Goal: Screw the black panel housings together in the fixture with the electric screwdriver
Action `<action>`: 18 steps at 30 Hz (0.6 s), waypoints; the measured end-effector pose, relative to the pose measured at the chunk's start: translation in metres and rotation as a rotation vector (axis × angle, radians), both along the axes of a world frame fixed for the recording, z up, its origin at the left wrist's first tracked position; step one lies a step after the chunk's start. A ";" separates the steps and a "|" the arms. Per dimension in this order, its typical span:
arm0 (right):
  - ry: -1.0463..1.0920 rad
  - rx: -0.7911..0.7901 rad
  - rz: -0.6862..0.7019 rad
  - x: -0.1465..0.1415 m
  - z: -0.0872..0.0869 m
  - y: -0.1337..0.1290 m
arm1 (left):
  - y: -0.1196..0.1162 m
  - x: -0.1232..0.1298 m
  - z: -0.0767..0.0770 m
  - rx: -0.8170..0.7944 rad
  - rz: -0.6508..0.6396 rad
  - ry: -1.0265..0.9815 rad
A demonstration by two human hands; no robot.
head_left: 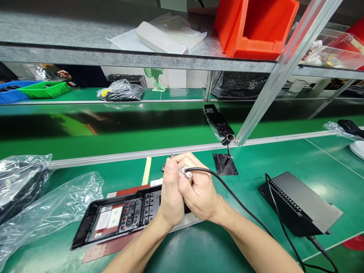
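Observation:
Both of my hands are closed together over the right end of a long black plastic housing, which lies slanted on a reddish-brown board. Wrapped in my right hand is a round metal-ended tool, with a black cable running from its top. My left hand presses against my right hand, its thumb up; what its fingers grip, if anything, is hidden. The tool's lower end is covered by the hands. Buttons and a clear window show in the housing's left part.
A grey-black box with cables stands at the right. Behind my hands is a small black stand. Clear plastic bags lie at the left. A metal shelf with a red bin crosses above. A person's hand shows far left.

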State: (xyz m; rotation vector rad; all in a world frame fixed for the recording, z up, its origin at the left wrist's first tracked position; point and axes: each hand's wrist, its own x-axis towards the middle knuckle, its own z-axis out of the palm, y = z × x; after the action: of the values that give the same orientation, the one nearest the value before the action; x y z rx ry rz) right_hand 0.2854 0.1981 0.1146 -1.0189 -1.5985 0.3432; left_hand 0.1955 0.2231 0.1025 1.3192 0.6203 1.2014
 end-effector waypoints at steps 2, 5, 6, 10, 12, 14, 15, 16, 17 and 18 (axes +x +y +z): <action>0.001 0.002 0.004 0.000 0.000 0.000 | 0.000 0.001 0.002 0.019 -0.011 -0.009; 0.005 0.011 -0.013 0.000 -0.001 0.000 | 0.000 0.003 0.007 0.057 -0.010 0.029; 0.007 0.012 -0.022 0.000 -0.001 0.000 | 0.000 0.003 0.009 0.068 -0.008 0.045; 0.006 0.016 -0.037 -0.001 -0.002 0.000 | -0.001 0.003 0.014 0.095 -0.010 0.048; 0.004 0.018 -0.038 -0.001 -0.002 -0.001 | 0.000 0.003 0.014 0.097 -0.010 0.032; 0.000 0.012 -0.039 -0.001 -0.002 -0.001 | 0.000 0.003 0.012 0.081 -0.017 0.017; 0.002 0.008 -0.040 -0.001 -0.002 -0.001 | 0.000 0.003 0.011 0.065 -0.023 0.013; 0.010 0.005 -0.040 -0.001 -0.002 -0.001 | 0.000 0.004 0.010 0.047 -0.027 0.013; 0.020 0.002 -0.039 -0.001 -0.001 -0.002 | 0.001 0.004 0.009 0.034 -0.029 0.013; 0.030 -0.003 -0.040 -0.001 0.000 -0.002 | 0.001 0.003 0.008 0.030 -0.031 0.014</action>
State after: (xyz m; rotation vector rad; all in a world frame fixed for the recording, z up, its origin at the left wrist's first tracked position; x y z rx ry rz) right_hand 0.2843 0.1964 0.1145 -1.0417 -1.5495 0.3320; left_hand 0.1990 0.2243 0.1106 1.3588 0.5914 1.1817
